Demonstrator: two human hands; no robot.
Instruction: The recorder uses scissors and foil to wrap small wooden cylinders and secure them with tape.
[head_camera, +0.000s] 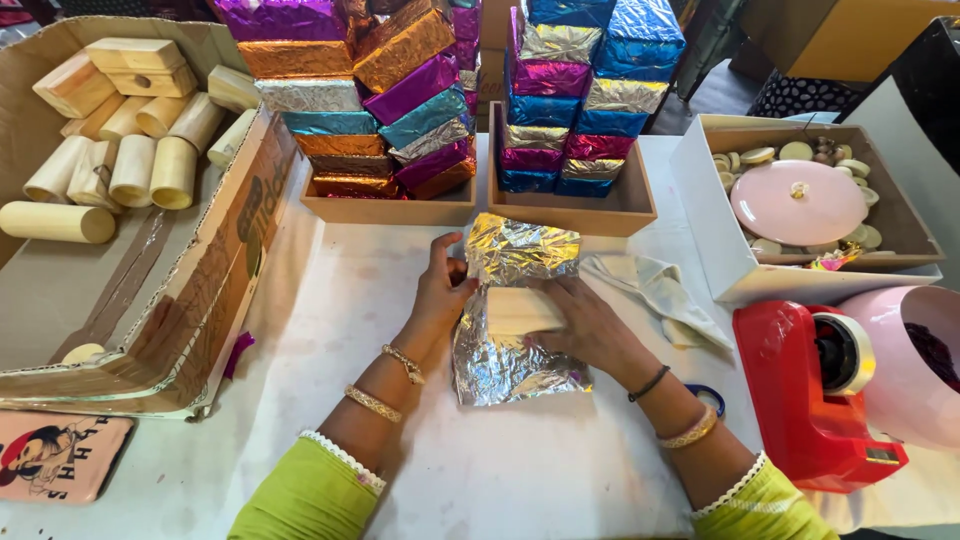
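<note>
A pale wooden block (520, 310) lies on a crinkled silver foil sheet (510, 365) in the middle of the white table. The far part of the foil (522, 247) is folded up over the block. My left hand (440, 292) presses the foil's left edge against the block. Fingers of my right hand (590, 325) rest on the block's right end and the foil beside it.
Two wooden trays (390, 210) (575, 215) stacked with foil-wrapped blocks stand behind. An open cardboard box (200, 290) of bare wooden pieces is at left. A white box (715, 240) with a pink lid, a red tape dispenser (815, 400), a cloth (655, 290) and a pink bowl (900, 370) are at right.
</note>
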